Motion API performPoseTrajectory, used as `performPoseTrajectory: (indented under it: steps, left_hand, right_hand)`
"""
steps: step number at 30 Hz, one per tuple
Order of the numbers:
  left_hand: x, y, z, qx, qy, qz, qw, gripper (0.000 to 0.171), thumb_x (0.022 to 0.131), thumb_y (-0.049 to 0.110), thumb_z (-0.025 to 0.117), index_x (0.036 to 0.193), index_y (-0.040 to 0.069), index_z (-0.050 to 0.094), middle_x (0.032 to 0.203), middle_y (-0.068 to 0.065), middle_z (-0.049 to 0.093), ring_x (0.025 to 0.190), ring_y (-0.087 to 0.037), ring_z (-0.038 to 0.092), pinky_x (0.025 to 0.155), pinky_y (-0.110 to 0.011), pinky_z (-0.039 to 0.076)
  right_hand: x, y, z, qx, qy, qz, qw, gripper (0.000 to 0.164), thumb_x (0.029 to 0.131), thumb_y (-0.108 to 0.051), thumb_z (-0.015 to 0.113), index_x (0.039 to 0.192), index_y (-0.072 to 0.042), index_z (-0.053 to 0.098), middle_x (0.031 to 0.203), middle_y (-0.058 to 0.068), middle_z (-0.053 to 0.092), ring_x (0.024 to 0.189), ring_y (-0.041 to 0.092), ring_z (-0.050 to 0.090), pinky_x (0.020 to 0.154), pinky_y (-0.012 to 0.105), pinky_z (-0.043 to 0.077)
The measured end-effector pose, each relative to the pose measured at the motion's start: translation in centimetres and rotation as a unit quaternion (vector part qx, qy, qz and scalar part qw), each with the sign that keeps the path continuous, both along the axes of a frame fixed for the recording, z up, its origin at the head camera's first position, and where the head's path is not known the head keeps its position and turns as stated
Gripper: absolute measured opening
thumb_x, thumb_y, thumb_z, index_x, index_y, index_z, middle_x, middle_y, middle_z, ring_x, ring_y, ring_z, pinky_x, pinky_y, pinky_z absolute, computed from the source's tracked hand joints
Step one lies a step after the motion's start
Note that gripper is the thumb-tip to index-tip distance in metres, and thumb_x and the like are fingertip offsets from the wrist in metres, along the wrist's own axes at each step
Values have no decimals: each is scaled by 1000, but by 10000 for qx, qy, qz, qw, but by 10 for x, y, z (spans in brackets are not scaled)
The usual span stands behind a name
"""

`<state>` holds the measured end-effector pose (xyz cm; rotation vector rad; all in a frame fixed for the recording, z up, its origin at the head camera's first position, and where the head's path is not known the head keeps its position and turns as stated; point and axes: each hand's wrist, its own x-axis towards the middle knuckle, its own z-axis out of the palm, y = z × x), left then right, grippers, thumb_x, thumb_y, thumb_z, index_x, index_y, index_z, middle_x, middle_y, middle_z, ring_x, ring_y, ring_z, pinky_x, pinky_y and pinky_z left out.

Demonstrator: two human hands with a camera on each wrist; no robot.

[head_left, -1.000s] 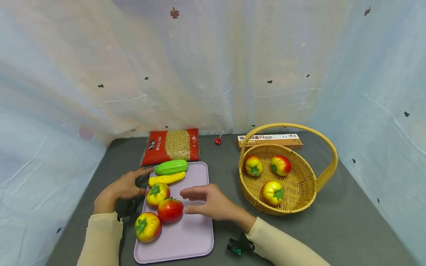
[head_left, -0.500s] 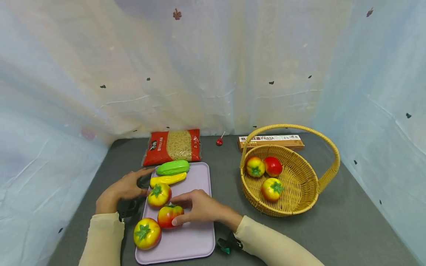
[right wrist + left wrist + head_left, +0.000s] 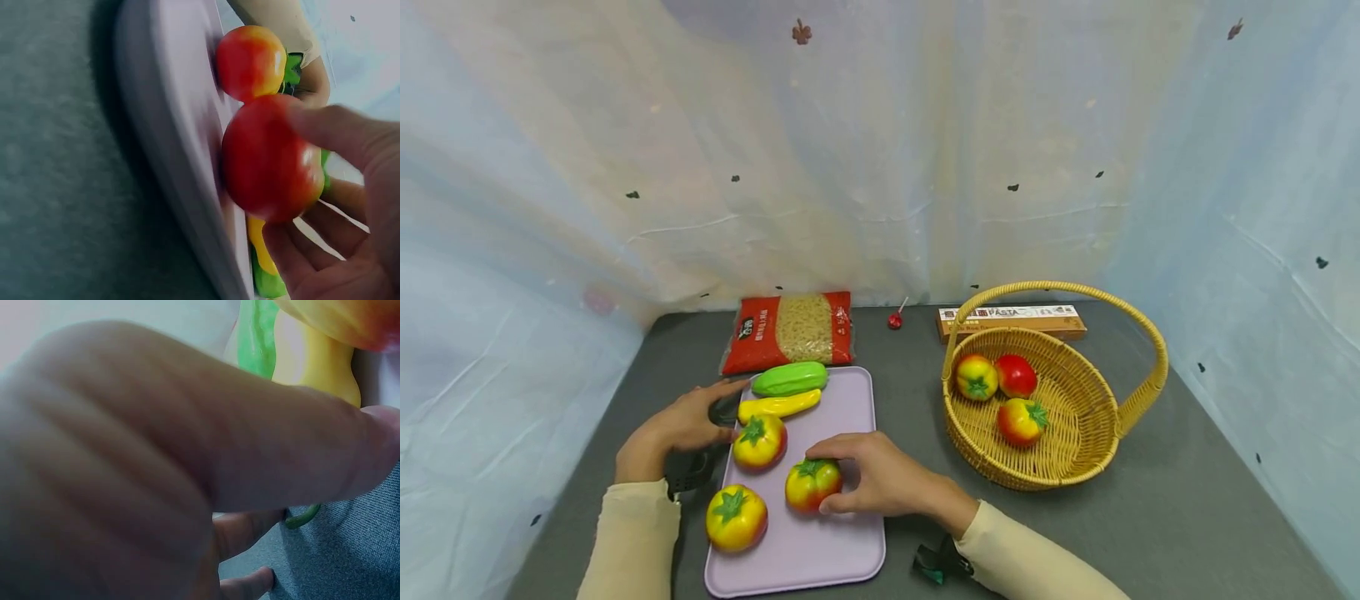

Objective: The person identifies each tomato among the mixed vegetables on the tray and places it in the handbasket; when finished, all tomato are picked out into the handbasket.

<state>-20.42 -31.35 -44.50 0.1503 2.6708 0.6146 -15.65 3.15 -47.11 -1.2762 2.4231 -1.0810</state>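
My right hand (image 3: 887, 479) grips a red-yellow toy tomato (image 3: 813, 485) between thumb and fingers, over the middle of a lilac tray (image 3: 842, 550). In the right wrist view, its glossy red side (image 3: 265, 162) faces the camera. My left hand (image 3: 681, 425) lies along the tray's left edge with fingers spread; its thumb points at another tomato (image 3: 760, 442). One more tomato (image 3: 737, 518) sits near the tray's front left. Behind them lie a yellow, long vegetable (image 3: 778, 404) and a green, ridged one (image 3: 790, 379). The thumb (image 3: 287, 444) covers much of the left wrist view.
A wicker basket (image 3: 1075, 462) with a tall handle stands at the right, holding three tomatoes. Behind it lies a pasta box (image 3: 1045, 319). At the back are a red bag of pasta (image 3: 797, 332) and a red lollipop (image 3: 895, 320). Pale curtains enclose the grey table.
My right hand has closed on the red tomato, turned its green top up and drawn it rightward from its neighbours. Tomatoes in the basket have rolled. My left hand stays put.
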Motion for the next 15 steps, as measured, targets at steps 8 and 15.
performPoseTrajectory:
  steps: [8,15]
  left_hand:
    - [0,-1,0,38,38,-47,10000,95,92,31,87,172,17,37,171,-38,32,154,-73,17,113,-92,26]
    - [0,-1,-1,30,-22,31,10000,95,92,33,87,172,18,36,172,-38,31,155,-72,17,112,-93,26]
  right_hand:
    - [3,2,-6,-394,-476,-51,9981,56,95,-29,88,146,-15,70,144,-9,73,137,2,63,121,26,48]
    - [5,-1,-10,-471,-781,-22,9958,55,95,-31,89,145,-18,71,142,-13,73,130,-2,64,116,23,51]
